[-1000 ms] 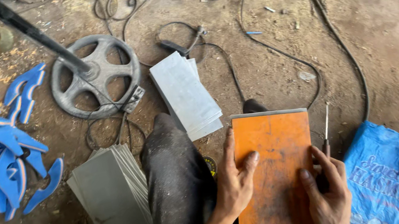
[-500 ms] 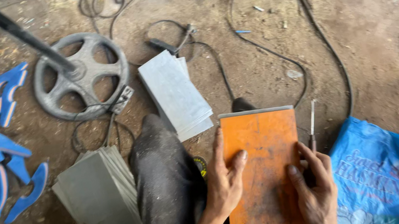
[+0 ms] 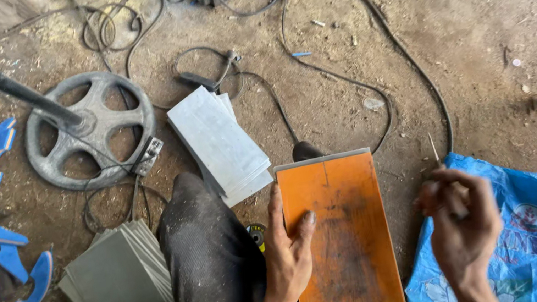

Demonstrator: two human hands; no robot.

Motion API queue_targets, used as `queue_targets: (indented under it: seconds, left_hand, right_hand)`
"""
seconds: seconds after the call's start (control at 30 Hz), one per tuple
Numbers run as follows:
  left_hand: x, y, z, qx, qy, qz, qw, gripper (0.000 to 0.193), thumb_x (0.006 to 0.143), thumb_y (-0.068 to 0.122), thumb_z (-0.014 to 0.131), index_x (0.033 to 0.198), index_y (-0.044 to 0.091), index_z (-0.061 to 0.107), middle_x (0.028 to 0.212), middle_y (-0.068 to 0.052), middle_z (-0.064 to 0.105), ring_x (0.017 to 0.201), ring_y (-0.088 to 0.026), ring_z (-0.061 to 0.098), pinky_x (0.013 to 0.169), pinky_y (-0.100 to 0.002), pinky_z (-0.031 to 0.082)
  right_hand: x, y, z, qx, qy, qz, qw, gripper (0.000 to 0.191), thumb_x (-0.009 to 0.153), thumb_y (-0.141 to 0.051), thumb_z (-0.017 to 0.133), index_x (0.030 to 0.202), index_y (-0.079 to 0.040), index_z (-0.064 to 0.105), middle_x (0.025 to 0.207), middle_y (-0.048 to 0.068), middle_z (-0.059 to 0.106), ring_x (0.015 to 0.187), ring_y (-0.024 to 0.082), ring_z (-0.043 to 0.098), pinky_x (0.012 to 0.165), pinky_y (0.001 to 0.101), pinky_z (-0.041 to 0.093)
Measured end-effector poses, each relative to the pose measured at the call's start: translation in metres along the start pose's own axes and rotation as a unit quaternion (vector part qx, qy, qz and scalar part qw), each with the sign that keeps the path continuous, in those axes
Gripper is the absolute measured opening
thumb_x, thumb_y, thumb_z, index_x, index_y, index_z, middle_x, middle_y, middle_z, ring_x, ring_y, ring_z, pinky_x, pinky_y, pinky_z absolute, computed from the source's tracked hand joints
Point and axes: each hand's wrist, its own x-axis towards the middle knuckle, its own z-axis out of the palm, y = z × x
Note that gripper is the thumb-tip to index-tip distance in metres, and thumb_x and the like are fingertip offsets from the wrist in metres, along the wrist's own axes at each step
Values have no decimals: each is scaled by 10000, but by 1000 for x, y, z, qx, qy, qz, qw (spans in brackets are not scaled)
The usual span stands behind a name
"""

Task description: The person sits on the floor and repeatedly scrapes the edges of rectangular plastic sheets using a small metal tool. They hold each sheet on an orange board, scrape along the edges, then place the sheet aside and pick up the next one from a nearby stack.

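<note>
Left hand [image 3: 288, 252] lies flat on the left edge of the orange rectangular panel [image 3: 341, 240], thumb across its face, fingers down the side: pressing it, not gripping. Right hand [image 3: 463, 224] is off the panel, raised just to its right, fingers pinched on a thin metal rod [image 3: 435, 153] whose tip points up and away.

Head view, risks as I judge them:
- Only 1 hand steadies the panel. It seems to rest partly on the person's dark-trousered leg [image 3: 211, 268], so a push from the rod side could slide or tip it.
- Rod is thin and pinched near 1 end; it could twist out of the fingertips.
- Black cable [image 3: 404, 57] loops along the dirt floor [image 3: 477, 17] close past the panel's far right corner and the blue plastic bag [image 3: 532, 231]; it could snag the right hand or the rod.
- Stack of grey sheets [image 3: 221, 144] sits just beyond the panel's upper left corner, edges exposed near the left hand.

Position: panel is under the left hand; right hand is near but apart from its right edge, above the bag.
</note>
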Motion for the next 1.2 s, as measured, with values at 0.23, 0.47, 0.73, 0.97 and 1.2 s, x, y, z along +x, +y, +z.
queue_targets:
  seconds: [0.23, 0.47, 0.73, 0.97, 1.2]
  left_hand:
    - [-4, -11, 4, 62, -5, 41, 997, 726, 1034, 310, 548, 1611, 42, 198, 1589, -351, 319, 1375, -467, 497, 981, -507, 601]
    - [-3, -22, 1, 20, -19, 48, 998, 721, 1056, 281, 539, 1638, 121, 144, 1596, -314, 370, 1204, -364, 696, 914, -464, 667]
    - [-1, -27, 5, 46, 19, 158, 986, 693, 1090, 249, 549, 1649, 166, 147, 1553, -347, 435, 1135, -345, 722, 853, -440, 683]
    - [-2, -36, 5, 46, 20, 191, 980, 713, 1111, 232, 542, 1664, 236, 92, 1550, -327, 455, 1106, -322, 733, 822, -419, 696]
    - [-4, -44, 7, 58, 17, 181, 982, 710, 1109, 239, 549, 1654, 243, 94, 1569, -320, 452, 1053, -290, 723, 805, -399, 689]
  right_hand:
    - [60, -54, 12, -14, -154, -48, 987, 186, 964, -122, 735, 1105, 0, 730, 935, 70, 760, 780, 95, 687, 665, 228, 535]
    - [73, -70, 43, -77, -196, -47, 976, 140, 933, -127, 779, 998, -6, 750, 824, 39, 755, 666, 79, 644, 576, 237, 502]
    - [73, -70, 51, -117, -208, -103, 966, 121, 936, -130, 775, 954, -15, 738, 797, 38, 735, 646, 75, 659, 594, 233, 521]
    - [71, -72, 55, -110, -208, -85, 968, 114, 929, -121, 782, 966, -27, 729, 763, 29, 730, 642, 75, 666, 591, 231, 523]
    - [80, -75, 58, -107, -257, -175, 945, 112, 914, -125, 785, 944, -44, 715, 844, 33, 749, 697, 96, 718, 609, 242, 575]
